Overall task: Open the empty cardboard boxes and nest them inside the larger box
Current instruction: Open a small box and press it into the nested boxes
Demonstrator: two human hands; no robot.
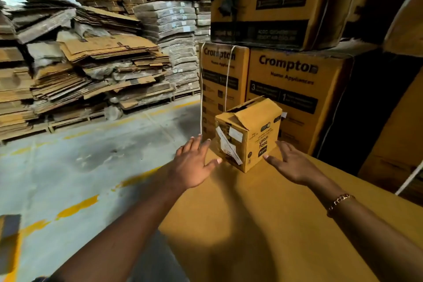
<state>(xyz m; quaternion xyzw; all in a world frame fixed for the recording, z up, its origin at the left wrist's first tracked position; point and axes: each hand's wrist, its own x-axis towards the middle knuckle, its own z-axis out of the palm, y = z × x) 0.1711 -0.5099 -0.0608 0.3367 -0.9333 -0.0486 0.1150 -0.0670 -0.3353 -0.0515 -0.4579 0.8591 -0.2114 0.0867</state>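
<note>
From the head view, a small cardboard box (pixel 249 135) sits on a broad cardboard surface (pixel 263 224), its top flaps loosely folded and torn tape hanging down its near-left face. The left hand (pixel 194 165) reaches in just left of the box, fingers spread, holding nothing. The right hand (pixel 290 165) hovers just right of it, likewise spread and empty. Behind the box stand stacked Crompton cartons (pixel 295 89).

The small box's (pixel 248 131) inside is hidden; its side print is unreadable.
</note>
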